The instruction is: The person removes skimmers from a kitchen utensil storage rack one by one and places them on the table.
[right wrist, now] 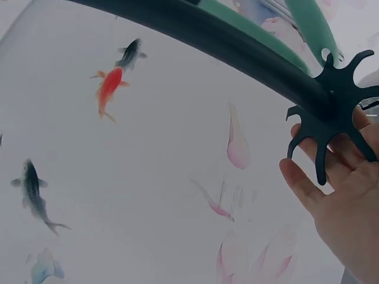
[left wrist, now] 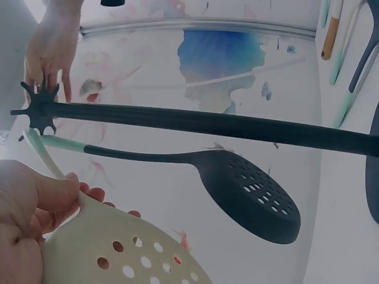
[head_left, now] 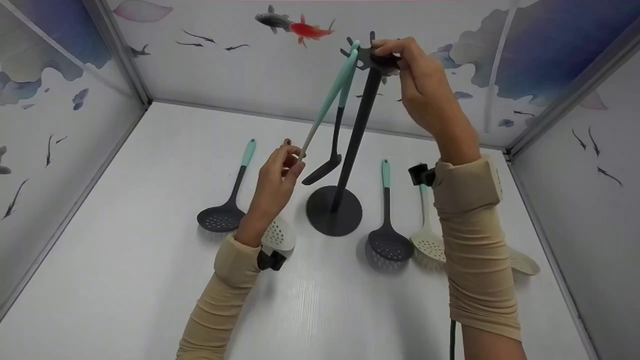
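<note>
My left hand (head_left: 277,175) pinches a cream skimmer (left wrist: 142,254) at its neck, between thumb and fingers. Its mint handle (head_left: 330,95) slants up, with the holed end right at a hook of the black utensil stand (head_left: 357,135). Beside it a black skimmer (left wrist: 243,195) hangs by its mint handle from the same hook ring (right wrist: 337,100). My right hand (head_left: 427,90) holds that ring on its opposite side, fingers under and around the hooks. In the head view, my left wrist and hand partly cover the cream skimmer's head.
A black skimmer (head_left: 220,219) lies left on the white table (head_left: 150,260). Right of the stand's round base (head_left: 334,220) lie another black skimmer (head_left: 390,245), a cream skimmer (head_left: 429,245) and a pale utensil (head_left: 524,262) partly behind my right sleeve. Printed panels (head_left: 225,75) enclose the table.
</note>
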`<state>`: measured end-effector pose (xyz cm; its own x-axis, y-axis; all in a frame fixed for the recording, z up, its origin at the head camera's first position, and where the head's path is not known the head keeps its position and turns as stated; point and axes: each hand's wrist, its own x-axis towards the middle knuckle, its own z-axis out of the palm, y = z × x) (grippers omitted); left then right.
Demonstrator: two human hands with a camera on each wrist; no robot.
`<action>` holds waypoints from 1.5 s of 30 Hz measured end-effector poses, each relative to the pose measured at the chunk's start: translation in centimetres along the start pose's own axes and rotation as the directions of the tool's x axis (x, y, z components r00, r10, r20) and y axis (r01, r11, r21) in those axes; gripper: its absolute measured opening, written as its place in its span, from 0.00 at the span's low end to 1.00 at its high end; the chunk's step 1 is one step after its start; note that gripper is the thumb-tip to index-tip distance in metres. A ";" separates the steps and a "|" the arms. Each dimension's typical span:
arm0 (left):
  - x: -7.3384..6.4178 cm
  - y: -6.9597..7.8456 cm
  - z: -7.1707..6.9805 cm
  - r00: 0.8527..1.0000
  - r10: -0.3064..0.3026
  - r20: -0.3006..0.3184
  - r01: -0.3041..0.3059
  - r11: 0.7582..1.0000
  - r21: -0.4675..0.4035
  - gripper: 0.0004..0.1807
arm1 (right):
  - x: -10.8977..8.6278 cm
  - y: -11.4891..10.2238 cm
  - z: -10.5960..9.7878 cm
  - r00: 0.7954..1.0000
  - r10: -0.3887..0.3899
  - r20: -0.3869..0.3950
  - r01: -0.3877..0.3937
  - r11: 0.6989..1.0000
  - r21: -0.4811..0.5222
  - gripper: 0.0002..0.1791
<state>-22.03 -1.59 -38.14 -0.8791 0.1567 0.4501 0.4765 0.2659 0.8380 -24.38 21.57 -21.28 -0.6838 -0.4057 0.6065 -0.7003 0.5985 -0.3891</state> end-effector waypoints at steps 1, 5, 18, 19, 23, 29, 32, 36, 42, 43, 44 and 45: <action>0.0 -0.1 0.4 1.000 0.005 -0.011 -0.005 1.000 -0.014 0.13 | 0.0 -0.2 0.1 1.000 0.027 -0.008 -0.027 1.000 0.011 0.16; -0.2 -0.7 1.9 0.999 0.010 -0.037 -0.013 0.997 -0.080 0.12 | 0.0 -1.2 0.6 0.991 0.122 -0.050 -0.121 0.992 0.019 0.16; -0.4 -0.8 3.3 0.999 0.047 -0.022 -0.050 0.992 -0.116 0.10 | -0.2 -2.5 2.2 0.968 0.170 -0.185 -0.194 0.973 -0.122 0.15; -0.4 -0.8 3.3 0.998 0.050 -0.028 -0.053 0.992 -0.114 0.10 | -0.3 -2.4 2.2 0.967 0.171 -0.189 -0.197 0.972 -0.125 0.15; -0.1 -0.7 3.2 0.997 0.062 -0.055 -0.067 0.992 -0.110 0.09 | -0.5 -2.2 2.2 0.964 0.159 -0.214 -0.189 0.973 -0.131 0.15; 0.0 -0.2 3.4 0.996 0.072 -0.056 -0.077 0.993 -0.093 0.10 | -0.9 -1.7 2.0 0.954 0.115 -0.276 -0.163 0.974 -0.158 0.14; 0.0 0.0 3.5 0.996 0.058 -0.061 -0.062 0.995 -0.078 0.09 | -0.9 -1.6 2.1 0.952 0.111 -0.285 -0.163 0.973 -0.165 0.13; 0.0 0.3 3.2 0.997 0.041 -0.073 -0.046 0.996 -0.077 0.09 | -1.0 -1.6 2.1 0.950 0.113 -0.291 -0.168 0.971 -0.170 0.14; 0.1 0.1 1.9 0.989 0.067 -0.132 -0.077 0.994 -0.076 0.14 | -1.0 -1.6 2.1 0.949 0.105 -0.298 -0.165 0.969 -0.185 0.15; 0.0 -0.1 1.5 0.988 0.065 -0.141 -0.076 0.995 -0.068 0.15 | -1.0 -1.6 2.1 0.949 0.102 -0.298 -0.164 0.968 -0.190 0.15; 0.0 -0.4 1.1 0.987 0.058 -0.150 -0.068 0.996 -0.057 0.16 | -1.0 -1.6 2.1 0.949 0.100 -0.298 -0.162 0.968 -0.193 0.15; -0.1 -0.7 0.7 0.986 0.051 -0.158 -0.059 0.997 -0.048 0.18 | -1.0 -1.6 2.1 0.949 0.098 -0.299 -0.161 0.968 -0.194 0.15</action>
<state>-22.28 -1.13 -38.93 -0.8446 0.0175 0.5350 0.5263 0.2100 0.8240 -23.01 19.59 -22.75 -0.6568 -0.1200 0.7444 -0.5274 0.7787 -0.3398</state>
